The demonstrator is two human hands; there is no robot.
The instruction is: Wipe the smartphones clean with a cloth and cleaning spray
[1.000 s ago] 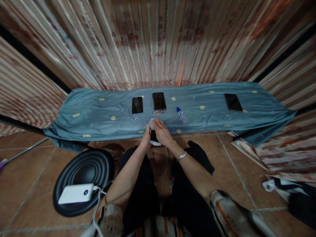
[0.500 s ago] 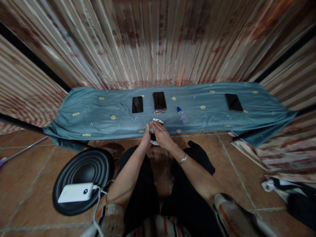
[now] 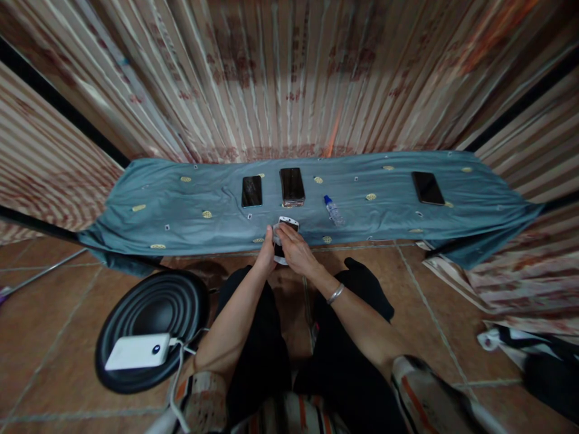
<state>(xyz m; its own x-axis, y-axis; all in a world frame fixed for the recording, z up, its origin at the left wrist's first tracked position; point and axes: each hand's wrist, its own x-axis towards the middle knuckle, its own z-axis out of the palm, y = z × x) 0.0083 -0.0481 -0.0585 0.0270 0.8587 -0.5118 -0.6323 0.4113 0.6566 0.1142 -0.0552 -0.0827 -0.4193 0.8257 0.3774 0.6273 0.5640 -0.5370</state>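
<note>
The left hand grips a white-edged phone from its left side, fingers closed around the edge. The right hand lies flat over the phone's dark screen, fingers together, pressing a small pale cloth that shows at the phone's upper left. The phone is held at the near edge of the blue cloth, in front of the knees.

On the blue cloth beyond the hands:
- a black phone
- a second phone, just beside it
- a small clear bottle with blue cap, lying down
- a third phone, well apart to the right

A white power bank rests on a round black stool at the left
</note>
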